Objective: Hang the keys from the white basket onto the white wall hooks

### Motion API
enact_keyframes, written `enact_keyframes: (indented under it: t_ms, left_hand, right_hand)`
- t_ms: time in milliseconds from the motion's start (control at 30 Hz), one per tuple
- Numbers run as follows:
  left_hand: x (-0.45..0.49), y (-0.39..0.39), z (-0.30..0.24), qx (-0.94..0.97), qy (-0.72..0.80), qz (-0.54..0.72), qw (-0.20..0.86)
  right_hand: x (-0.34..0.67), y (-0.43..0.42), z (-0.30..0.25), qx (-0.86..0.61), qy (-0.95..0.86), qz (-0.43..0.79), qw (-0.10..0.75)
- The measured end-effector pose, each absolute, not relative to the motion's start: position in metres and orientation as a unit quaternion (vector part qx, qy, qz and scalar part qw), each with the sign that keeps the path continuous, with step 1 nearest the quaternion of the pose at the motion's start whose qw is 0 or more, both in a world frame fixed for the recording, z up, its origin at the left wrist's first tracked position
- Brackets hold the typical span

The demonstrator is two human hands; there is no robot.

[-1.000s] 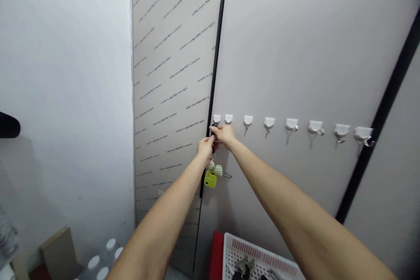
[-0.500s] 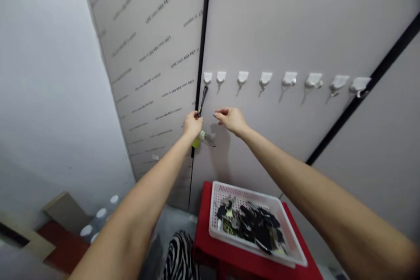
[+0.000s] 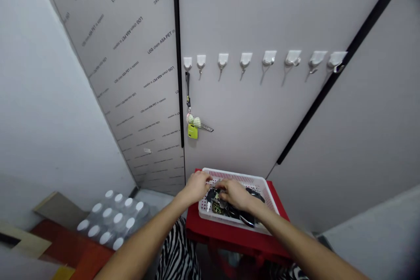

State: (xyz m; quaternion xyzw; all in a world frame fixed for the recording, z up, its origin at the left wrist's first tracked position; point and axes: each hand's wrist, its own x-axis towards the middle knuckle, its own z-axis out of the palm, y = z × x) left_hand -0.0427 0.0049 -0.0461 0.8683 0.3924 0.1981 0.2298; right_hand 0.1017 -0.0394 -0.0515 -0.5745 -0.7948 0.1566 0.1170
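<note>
My left hand [image 3: 197, 187] reaches over the left end of a white plastic basket [image 3: 271, 199], its fingers bent and apart. Beside it my right hand [image 3: 235, 194] is down inside the basket, with thumb and forefinger spread at a pile of keys and dark key fobs [image 3: 247, 218]. Its fingertips partly cover the pile; no lifted piece shows in either hand. From the leftmost wall hook [image 3: 187, 63] hangs a key set [image 3: 193, 131] on a black strap, with a yellow-green tag, a pale patterned charm and a thin metal piece.
A row of several white hooks [image 3: 246, 59] runs along the grey panel wall. The basket stands on a red stool [image 3: 210, 232] before my knees. On the floor at left are white-capped bottles [image 3: 107, 213] and a cardboard piece [image 3: 61, 210].
My left hand has let go of the key set, which now hangs freely from the leftmost hook. Both hands have come down from the wall to the basket. The view has tilted downward.
</note>
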Motion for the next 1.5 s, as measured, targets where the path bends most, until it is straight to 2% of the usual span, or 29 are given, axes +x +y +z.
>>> enact_keyframes:
  t_ms: [133, 233, 300, 400, 533, 767, 1000, 1133, 1333, 1500]
  left_hand:
    - [-0.041, -0.002, -0.051, 0.897, 0.392, 0.137, 0.152]
    - [-0.04, -0.008, -0.054, 0.905, 0.388, 0.122, 0.123]
    - [-0.039, -0.015, -0.055, 0.909, 0.379, 0.123, 0.121]
    - [-0.035, -0.025, -0.057, 0.917, 0.355, 0.124, 0.13]
    - [-0.024, -0.033, -0.061, 0.931, 0.314, 0.113, 0.149]
    - [-0.009, -0.03, -0.062, 0.919, 0.335, 0.095, 0.187]
    - [-0.012, -0.028, -0.063, 0.907, 0.345, 0.123, 0.205]
    - [-0.011, -0.028, -0.065, 0.893, 0.368, 0.131, 0.225]
    - [-0.01, -0.025, -0.067, 0.862, 0.362, 0.144, 0.325]
    - [-0.008, -0.018, -0.066, 0.767, 0.356, 0.194, 0.498]
  right_hand:
    - [0.093, -0.032, -0.052, -0.593, -0.792, 0.119, 0.088]
    - [0.1, -0.029, -0.044, -0.592, -0.787, 0.137, 0.103]
    - [0.111, -0.035, -0.037, -0.591, -0.781, 0.164, 0.114]
    - [0.128, -0.054, -0.029, -0.597, -0.772, 0.203, 0.075]
    - [0.137, -0.077, -0.032, -0.61, -0.77, 0.183, 0.038]
    - [0.127, -0.081, -0.039, -0.618, -0.765, 0.165, 0.081]
    - [0.13, -0.077, -0.042, -0.6, -0.732, 0.292, 0.136]
    - [0.13, -0.075, -0.049, -0.62, -0.714, 0.288, 0.154]
    - [0.13, -0.074, -0.045, -0.649, -0.687, 0.263, 0.194]
    - [0.138, -0.071, -0.037, -0.634, -0.593, 0.387, 0.31]
